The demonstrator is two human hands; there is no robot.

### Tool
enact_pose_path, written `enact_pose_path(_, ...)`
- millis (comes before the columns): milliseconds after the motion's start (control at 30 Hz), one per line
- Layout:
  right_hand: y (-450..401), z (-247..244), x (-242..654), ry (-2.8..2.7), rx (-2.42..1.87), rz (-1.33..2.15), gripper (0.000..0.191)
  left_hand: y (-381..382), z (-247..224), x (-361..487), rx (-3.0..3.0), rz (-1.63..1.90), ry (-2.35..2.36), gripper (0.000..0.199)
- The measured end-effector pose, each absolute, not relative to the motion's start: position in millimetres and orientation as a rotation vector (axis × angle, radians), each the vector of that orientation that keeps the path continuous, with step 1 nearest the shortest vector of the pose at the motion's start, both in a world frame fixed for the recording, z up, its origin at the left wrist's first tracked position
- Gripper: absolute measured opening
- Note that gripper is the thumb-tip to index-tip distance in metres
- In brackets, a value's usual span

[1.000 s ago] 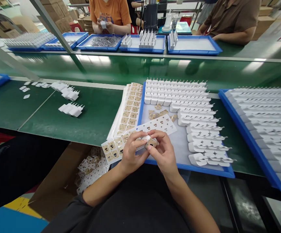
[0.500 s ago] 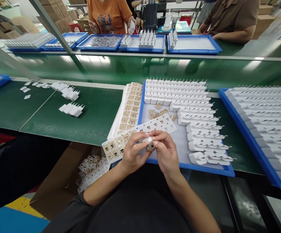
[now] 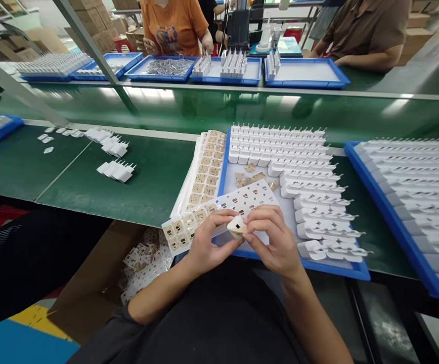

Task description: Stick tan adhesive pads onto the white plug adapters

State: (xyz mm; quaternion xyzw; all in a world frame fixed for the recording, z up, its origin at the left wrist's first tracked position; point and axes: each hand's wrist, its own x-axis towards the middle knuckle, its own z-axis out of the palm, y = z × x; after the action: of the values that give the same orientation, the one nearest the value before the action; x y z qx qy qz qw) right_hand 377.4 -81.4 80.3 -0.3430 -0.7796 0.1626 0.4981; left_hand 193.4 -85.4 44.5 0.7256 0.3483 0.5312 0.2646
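Note:
My left hand [image 3: 209, 243] is closed around a small white plug adapter [image 3: 235, 226], its face with a dark slot turned up toward me. From the other side, the fingers of my right hand [image 3: 274, 236] pinch the adapter's right edge; whether they also hold a piece of film I cannot make out. Under and behind both hands lies a perforated sticker sheet [image 3: 255, 194], with tan stickers on its left part. It rests across the rim of a blue tray [image 3: 341, 271], which holds rows of white adapters [image 3: 280, 146] with pins up and some tan scraps [image 3: 250, 178].
A stack of sticker sheets [image 3: 209, 169] lies left of the tray. More adapters [image 3: 116, 171] stand on the green bench at left. A second full tray [image 3: 379, 202] is at right. Below, a cardboard box [image 3: 86, 283] holds used sheets. Two people sit across the conveyor [image 3: 189, 106].
The adapter has been turned in my fingers, so its white slotted face now shows instead of a tan one. My right hand has shifted slightly right. The whole view has moved a little.

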Motion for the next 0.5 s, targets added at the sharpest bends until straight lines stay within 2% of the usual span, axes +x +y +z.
enact_pose_path(167, -77.6, 78.6, 380.6, -1.708, -0.802, 0.715, 0.002, -79.6, 46.6, 184.5, 1.901, 1.417, 1.04, 0.04)
enact_pose_path(267, -67.4, 83.3, 379.7, -1.511, -0.806, 0.809, 0.008, -73.2, 46.0, 175.9, 1.874, 1.401, 1.156, 0.038)
enact_pose_path(433, -26.6, 88.1, 378.1, -1.441, -1.233, 0.534, 0.012, -66.8, 42.1, 160.0, 1.888, 1.429, 1.224, 0.04)
enact_pose_path(500, -10.4, 80.6, 379.2, -1.587, -1.422, 0.43, 0.029, -65.1, 41.7, 153.0, 1.906, 1.444, 1.265, 0.041)
